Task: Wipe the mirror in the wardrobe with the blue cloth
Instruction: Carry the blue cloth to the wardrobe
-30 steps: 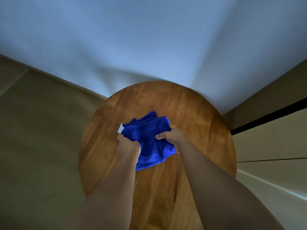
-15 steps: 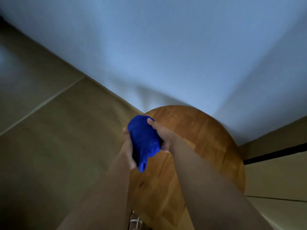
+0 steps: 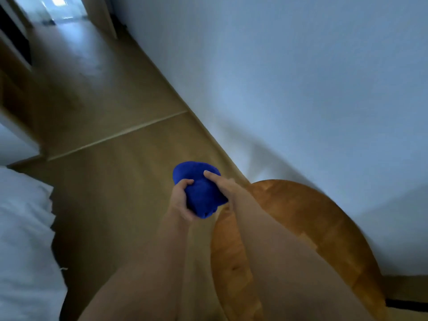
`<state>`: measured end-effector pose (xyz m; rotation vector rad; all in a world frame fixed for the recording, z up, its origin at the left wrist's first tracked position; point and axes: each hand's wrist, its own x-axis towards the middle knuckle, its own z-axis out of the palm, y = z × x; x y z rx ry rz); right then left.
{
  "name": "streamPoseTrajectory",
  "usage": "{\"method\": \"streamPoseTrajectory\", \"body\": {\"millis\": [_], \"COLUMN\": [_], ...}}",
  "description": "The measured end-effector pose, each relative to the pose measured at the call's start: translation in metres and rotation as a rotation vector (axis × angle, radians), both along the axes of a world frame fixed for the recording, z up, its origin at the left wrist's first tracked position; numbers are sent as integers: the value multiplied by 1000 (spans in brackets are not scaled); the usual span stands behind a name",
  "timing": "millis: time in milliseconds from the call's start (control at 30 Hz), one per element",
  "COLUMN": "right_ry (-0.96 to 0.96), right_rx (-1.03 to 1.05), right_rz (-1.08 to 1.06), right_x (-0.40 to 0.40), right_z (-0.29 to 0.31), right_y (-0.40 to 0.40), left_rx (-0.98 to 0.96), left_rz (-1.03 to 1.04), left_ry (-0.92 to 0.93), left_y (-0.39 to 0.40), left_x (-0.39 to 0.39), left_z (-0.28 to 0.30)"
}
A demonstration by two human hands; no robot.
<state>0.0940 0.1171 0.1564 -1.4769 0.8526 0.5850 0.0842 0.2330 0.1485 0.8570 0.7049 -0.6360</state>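
Blue cloth (image 3: 199, 189), bunched into a ball, was held in the air between two bare hands, over the tan floor (image 3: 111, 117) just left of a round wooden table (image 3: 308, 218). The left hand (image 3: 181, 200) gripped the cloth from the side, fingers curled over it. The right hand (image 3: 222, 185) pressed against its other side, fingers laid on the fabric. White bedding (image 3: 23, 228) lay at the left edge. A pale wall (image 3: 301, 77) rose on the right.
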Motion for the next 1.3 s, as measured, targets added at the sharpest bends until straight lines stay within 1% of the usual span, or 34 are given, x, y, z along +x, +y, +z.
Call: {"method": "streamPoseTrajectory", "body": {"millis": [33, 67, 100, 133, 200, 267, 300, 333, 400, 433, 467, 500, 533, 600, 667, 700, 767, 833, 867, 933, 1000, 1100, 1200, 1300], "right_ry": [54, 63, 32, -6, -87, -161, -195, -240, -353, -419, -472, -515, -543, -560, -595, -609, -608, -615, -627, -654, -694, -759, -796, -828], "right_rx": [138, 217, 241, 233, 127, -26, -122, -254, -625, -797, -915, -995, -1046, -1069, -1028, -979, -886, -828, -819, -842, -906, -983, -989, -970], "right_rz": [16, 50, 80, 96, 114, 167, 230, 348, 675, 799, 897, 974, 1045, 1138, 1141, 1127, 1117, 1164, 1193, 1254, 1318, 1395, 1425, 1413], "right_x": [5, 12, 21, 28, 48, 70, 79, 91, 112, 121, 128, 137, 145, 161, 178, 188, 210, 233, 246, 271, 297, 340, 389, 448], "right_z": [7, 12, 16, 22, 36, 49, 53, 55, 56, 58, 60, 61, 63, 65, 63, 63, 60, 55, 53, 48, 44, 40, 36, 38], "right_y": [13, 27, 42, 54, 84, 114, 127, 143, 174, 189, 200, 212, 223, 244, 259, 266, 280, 291, 297, 308, 314, 322, 326, 327], "left_rx": [4, 9, 25, 49, 189, 430, 597, 792, 1232, 1400, 1514, 1586, 1626, 1654, 1699, 1714, 1673, 1620, 1627, 1678, 1729, 1735, 1739, 1775], "left_rz": [30, 44, 48, 40, 25, -1, -40, -109, -367, -490, -591, -669, -726, -817, -875, -870, -791, -700, -686, -706, -717, -708, -697, -689], "left_ry": [-10, -15, -21, -22, -43, -67, -89, -127, -285, -397, -504, -591, -648, -692, -713, -722, -695, -638, -620, -605, -591, -529, -465, -451], "left_y": [14, 28, 43, 55, 85, 115, 129, 144, 176, 192, 204, 217, 230, 253, 270, 277, 289, 300, 305, 313, 320, 326, 328, 326], "left_x": [7, 15, 24, 32, 52, 77, 88, 98, 115, 123, 129, 137, 144, 160, 174, 182, 200, 219, 230, 251, 272, 312, 360, 417], "left_z": [4, 8, 11, 15, 25, 27, 28, 31, 38, 43, 47, 49, 51, 49, 44, 42, 41, 44, 46, 48, 44, 35, 31, 35]}}
